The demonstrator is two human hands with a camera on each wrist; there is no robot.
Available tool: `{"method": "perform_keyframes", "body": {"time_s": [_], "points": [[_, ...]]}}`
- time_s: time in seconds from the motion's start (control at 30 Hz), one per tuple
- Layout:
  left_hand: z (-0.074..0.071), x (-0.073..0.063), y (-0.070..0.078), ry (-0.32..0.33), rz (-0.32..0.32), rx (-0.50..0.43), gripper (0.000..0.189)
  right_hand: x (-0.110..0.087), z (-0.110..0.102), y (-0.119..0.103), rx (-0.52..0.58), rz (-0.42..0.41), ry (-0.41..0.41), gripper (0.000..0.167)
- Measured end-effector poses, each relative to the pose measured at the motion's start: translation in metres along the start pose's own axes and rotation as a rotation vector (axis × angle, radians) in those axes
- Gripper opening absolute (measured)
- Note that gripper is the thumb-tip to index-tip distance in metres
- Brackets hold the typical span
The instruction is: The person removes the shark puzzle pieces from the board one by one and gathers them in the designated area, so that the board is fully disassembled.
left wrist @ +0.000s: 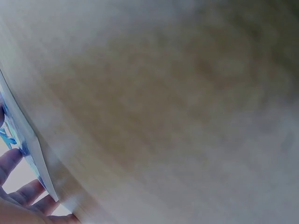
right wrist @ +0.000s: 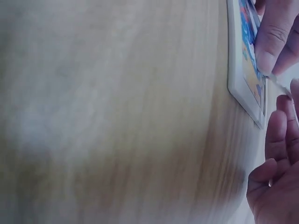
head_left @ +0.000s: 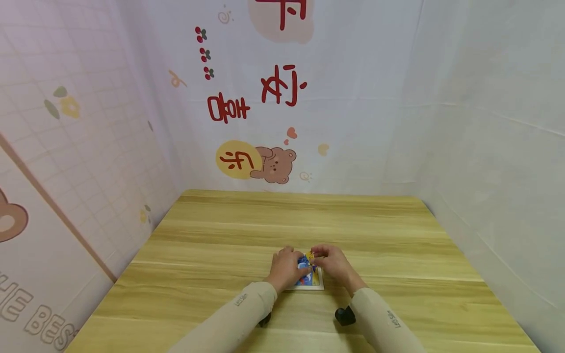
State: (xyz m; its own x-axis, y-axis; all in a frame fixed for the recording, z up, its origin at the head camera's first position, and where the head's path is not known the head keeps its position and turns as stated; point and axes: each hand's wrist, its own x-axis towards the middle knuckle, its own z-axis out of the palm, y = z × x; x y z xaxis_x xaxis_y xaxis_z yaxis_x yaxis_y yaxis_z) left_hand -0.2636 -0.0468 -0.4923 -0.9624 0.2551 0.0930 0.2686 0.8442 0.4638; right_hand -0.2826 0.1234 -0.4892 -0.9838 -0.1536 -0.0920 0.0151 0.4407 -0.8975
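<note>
A small white-framed picture board [head_left: 314, 287] lies on the table, its picture blue with a yellow area at the right. My left hand [head_left: 284, 268] rests over its left part, thumb and forefinger spread apart across the picture. In the left wrist view, left fingers [left wrist: 29, 191] reach along the board's edge. At the upper right of the board, my right hand [head_left: 334, 262] pinches a small, thin yellow piece [head_left: 310, 255] between thumb and fingers. From the right wrist, the piece [right wrist: 279, 86] shows edge-on as a pale strip, one end right by the left thumb [right wrist: 267, 56].
The wood-grain table [head_left: 397, 235] extends around the board on all sides. Printed cloth walls [head_left: 353, 98] stand behind it and at both sides. Dark wrist-worn objects [head_left: 345, 316] show under the sleeves, close over the table.
</note>
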Motion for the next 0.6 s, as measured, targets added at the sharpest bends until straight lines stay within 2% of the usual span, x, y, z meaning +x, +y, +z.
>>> {"method": "perform_keyframes", "body": {"time_s": [0.13,0.23,0.37,0.47,0.6], "points": [[0.000,0.000,0.000,0.003,0.000,0.015,0.046,0.004,0.002,0.002,-0.022,0.016,0.038,0.023],[0.001,-0.001,0.001,0.009,0.004,0.026,0.045,0.005,0.002,0.003,-0.035,0.021,0.055,0.029],[0.001,0.000,0.000,0.015,0.008,0.026,0.045,0.004,0.001,0.003,-0.072,0.000,0.033,0.041],[0.002,0.000,0.000,0.015,0.006,0.028,0.045,0.003,-0.001,0.002,-0.086,-0.015,0.001,0.041],[0.003,0.000,-0.001,0.009,0.000,0.049,0.046,0.005,-0.010,0.004,-0.014,0.008,-0.011,0.039]]}}
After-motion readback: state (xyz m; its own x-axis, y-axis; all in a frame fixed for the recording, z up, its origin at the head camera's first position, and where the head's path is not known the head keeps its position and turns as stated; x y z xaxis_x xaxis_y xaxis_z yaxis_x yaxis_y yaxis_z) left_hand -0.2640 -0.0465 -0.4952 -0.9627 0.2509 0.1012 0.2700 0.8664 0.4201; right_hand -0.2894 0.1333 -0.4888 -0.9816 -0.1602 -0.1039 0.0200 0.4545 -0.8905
